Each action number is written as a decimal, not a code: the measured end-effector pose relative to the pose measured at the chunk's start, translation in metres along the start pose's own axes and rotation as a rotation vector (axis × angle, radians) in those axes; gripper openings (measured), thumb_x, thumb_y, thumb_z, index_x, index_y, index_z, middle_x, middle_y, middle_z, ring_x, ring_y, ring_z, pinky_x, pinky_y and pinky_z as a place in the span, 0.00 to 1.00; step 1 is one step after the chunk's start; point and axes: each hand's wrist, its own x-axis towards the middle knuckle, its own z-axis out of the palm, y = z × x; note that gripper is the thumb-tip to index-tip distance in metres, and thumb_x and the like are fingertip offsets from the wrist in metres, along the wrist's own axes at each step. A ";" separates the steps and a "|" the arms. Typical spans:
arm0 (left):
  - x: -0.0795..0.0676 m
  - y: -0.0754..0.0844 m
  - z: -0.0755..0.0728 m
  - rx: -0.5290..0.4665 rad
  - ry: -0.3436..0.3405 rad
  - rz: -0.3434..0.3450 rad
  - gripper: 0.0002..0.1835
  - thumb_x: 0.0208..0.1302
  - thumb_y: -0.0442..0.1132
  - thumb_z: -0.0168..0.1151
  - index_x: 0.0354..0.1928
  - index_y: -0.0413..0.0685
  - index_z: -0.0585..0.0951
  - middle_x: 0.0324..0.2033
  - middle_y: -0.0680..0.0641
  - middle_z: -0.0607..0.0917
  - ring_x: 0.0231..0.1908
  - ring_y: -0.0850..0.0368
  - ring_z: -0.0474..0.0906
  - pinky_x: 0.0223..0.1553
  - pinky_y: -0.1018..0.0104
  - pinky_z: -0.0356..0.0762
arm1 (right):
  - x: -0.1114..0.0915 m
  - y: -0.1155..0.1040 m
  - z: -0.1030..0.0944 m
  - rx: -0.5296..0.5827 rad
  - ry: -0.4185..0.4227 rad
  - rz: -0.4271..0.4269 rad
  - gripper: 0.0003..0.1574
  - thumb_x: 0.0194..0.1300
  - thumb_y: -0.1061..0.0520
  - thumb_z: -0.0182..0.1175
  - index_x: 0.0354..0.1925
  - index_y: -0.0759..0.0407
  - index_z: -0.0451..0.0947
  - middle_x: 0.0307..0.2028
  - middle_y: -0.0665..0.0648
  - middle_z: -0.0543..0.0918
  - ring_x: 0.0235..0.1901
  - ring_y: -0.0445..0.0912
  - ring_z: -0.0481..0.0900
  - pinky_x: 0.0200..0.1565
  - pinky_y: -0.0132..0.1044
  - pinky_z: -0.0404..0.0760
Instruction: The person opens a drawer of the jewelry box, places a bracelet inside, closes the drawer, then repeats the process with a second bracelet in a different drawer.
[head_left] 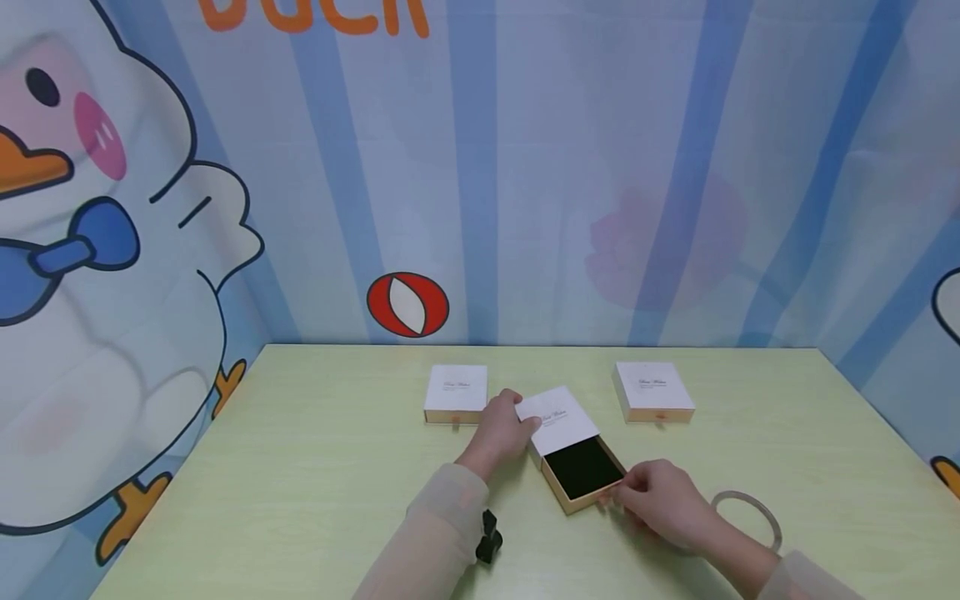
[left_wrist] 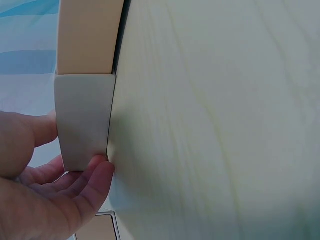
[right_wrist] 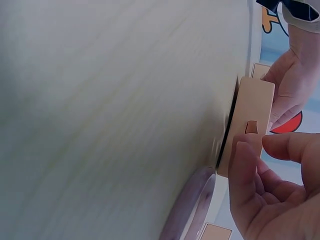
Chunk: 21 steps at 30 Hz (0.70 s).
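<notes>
A small white sliding gift box stands at the middle of the table, its cream drawer pulled partway out toward me and showing a dark lining. My left hand grips the white sleeve at its rear left, thumb on top and fingers round the back end. At the drawer's front right corner, the curled thumb and fingers of my right hand pinch the edge beside a small pull tab. A pale lavender bangle lies on the table, partly hidden behind my right wrist.
Two closed white boxes stand farther back, one on the left and another on the right. The light wood-grain table ends at a cartoon-printed backdrop. A black bow is by my left sleeve.
</notes>
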 end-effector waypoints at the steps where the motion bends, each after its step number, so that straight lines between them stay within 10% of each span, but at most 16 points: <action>1: 0.000 0.000 0.000 -0.001 0.000 0.002 0.25 0.65 0.42 0.59 0.60 0.38 0.68 0.53 0.39 0.77 0.44 0.53 0.73 0.50 0.57 0.73 | 0.000 0.000 0.000 -0.006 0.005 -0.007 0.07 0.60 0.59 0.58 0.28 0.60 0.79 0.16 0.54 0.76 0.15 0.43 0.69 0.19 0.31 0.68; 21: -0.001 0.000 -0.001 0.025 0.001 0.027 0.25 0.65 0.42 0.59 0.60 0.36 0.68 0.54 0.37 0.77 0.47 0.52 0.74 0.51 0.56 0.73 | 0.000 0.004 -0.018 -0.517 0.121 -0.194 0.07 0.58 0.59 0.62 0.36 0.60 0.81 0.27 0.52 0.79 0.28 0.43 0.76 0.32 0.41 0.77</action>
